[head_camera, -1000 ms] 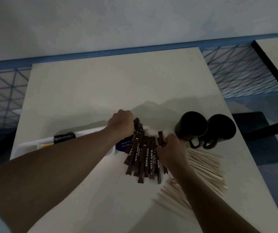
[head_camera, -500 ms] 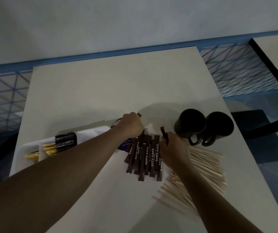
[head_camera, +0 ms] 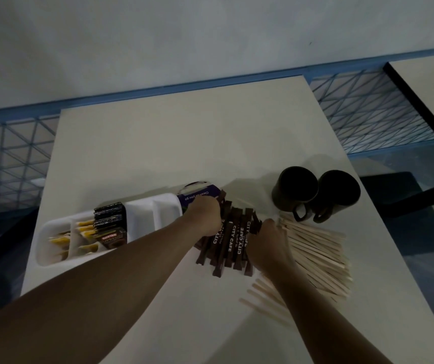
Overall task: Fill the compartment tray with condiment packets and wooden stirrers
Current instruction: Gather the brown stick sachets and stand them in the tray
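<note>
Left hand (head_camera: 206, 215) and right hand (head_camera: 268, 240) are clasping the brown packets (head_camera: 230, 244) from both sides, just right of the compartment tray (head_camera: 145, 214), probably bunching them for one lift. Wooden stirrers (head_camera: 315, 254) lying farther right.

Two mugs (head_camera: 295, 191), one tray (head_camera: 53, 228), two hands (head_camera: 206, 215)

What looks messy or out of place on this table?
The stirrers lie fanned in a loose heap on the table, none visibly in the tray. The sugar sticks form a crooked pile, gripped by the left hand and right hand. Nothing looks spilled or broken.
</note>
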Motion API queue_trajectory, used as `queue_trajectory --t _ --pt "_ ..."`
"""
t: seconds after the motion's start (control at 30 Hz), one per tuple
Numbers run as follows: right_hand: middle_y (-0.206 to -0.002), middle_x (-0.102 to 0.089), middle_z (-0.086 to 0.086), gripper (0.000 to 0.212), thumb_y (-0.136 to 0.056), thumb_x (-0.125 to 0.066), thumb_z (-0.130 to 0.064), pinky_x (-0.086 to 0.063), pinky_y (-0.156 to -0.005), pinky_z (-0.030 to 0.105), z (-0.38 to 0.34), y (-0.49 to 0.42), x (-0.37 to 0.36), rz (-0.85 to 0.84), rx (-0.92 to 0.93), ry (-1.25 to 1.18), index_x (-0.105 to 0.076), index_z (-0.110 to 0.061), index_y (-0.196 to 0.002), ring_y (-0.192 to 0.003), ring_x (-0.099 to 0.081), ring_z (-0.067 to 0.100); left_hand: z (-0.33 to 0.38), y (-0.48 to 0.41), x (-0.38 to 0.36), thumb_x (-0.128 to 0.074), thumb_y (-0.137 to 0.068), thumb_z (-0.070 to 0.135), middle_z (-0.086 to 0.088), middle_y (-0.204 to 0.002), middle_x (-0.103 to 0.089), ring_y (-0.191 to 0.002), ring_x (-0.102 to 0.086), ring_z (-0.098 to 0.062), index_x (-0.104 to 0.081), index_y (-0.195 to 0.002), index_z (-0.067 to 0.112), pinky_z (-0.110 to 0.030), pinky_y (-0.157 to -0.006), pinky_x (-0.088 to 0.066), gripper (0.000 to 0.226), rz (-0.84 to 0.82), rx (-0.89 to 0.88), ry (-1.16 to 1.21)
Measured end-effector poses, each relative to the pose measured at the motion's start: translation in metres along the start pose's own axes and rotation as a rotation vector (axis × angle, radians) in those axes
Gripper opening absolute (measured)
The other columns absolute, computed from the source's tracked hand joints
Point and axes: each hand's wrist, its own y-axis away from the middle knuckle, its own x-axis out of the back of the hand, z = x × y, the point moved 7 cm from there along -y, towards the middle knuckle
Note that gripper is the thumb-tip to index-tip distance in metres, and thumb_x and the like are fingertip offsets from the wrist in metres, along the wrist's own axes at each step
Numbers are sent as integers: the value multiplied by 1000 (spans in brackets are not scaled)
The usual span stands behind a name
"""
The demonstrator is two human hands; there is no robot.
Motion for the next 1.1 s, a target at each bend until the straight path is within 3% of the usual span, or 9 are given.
queue_trajectory --t 0.1,0.23,0.37,0.53,0.67,0.87,0.97,1.1 --pt "-87 -64 6 16 -93 -62 -13 -57 -52 24 0 -1 -5 -5 -5 3 -55 -8 -106 -66 -67 14 -2 0 -4 -50 -89 -3 -15 -100 -62 -89 -60 -26 -62 -106 -6 -27 -67 -44 22 1 20 20" --pt "-78 -63 2 10 -94 -63 -16 -39 -43 14 -6 -4 -7 -4 24 56 -61 -9 -101 -58 -60 6 -2 0 -8 -51 -88 1 -20 -111 -63 -103 -60 -32 -61 -105 -6 -33 -77 -48 21 -10 21 47" --pt "-76 -63 3 5 -95 -60 -11 -39 -43 16 -9 -3 -7 -11 39 72 -61 -10 -90 -57 -60 8 0 4 -13 -50 -89 2 -21 -100 -62 -93 -61 -29 -61 -88 -4 -31 -70 -47 13 -15 18 53" --pt "-74 -65 4 14 -97 -57 -14 -49 -47 21 -10 -1 -4 4 72 26 -58 -12 -84 -59 -64 13 -2 6 -19 -50 -89 2 -15 -91 -62 -95 -61 -31 -61 -88 -5 -28 -69 -44 13 1 23 94" --pt "-75 -66 6 15 -98 -53 -16 -55 -53 26 -10 2 0 -1 75 -41 -61 -11 -87 -60 -66 16 -3 10 -21 -47 -94 8 -21 -110 -64 -105 -60 -33 -61 -107 -7 -33 -85 -49 24 46 33 83" --pt "-75 -66 5 16 -100 -52 -19 -49 -49 22 -17 11 14 -14 130 -98 -61 -9 -91 -59 -64 13 -2 23 -16 -44 -96 7 -18 -115 -62 -104 -60 -31 -56 -112 -5 -29 -76 -43 24 179 35 71" --pt "-74 -65 3 18 -102 -50 -20 -45 -48 21 -22 18 22 5 161 -129 -61 -11 -91 -59 -62 11 -2 31 -11 -46 -96 9 -19 -118 -59 -109 -57 -32 -49 -121 -3 -30 -79 -42 27 230 52 189" --pt "-77 -63 2 23 -104 -46 -26 -44 -55 24 -27 30 29 16 178 -223 -62 -12 -96 -63 -59 11 2 41 1 -45 -96 11 -17 -112 -61 -101 -59 -31 -45 -123 2 -37 -77 -49 29 270 14 343"
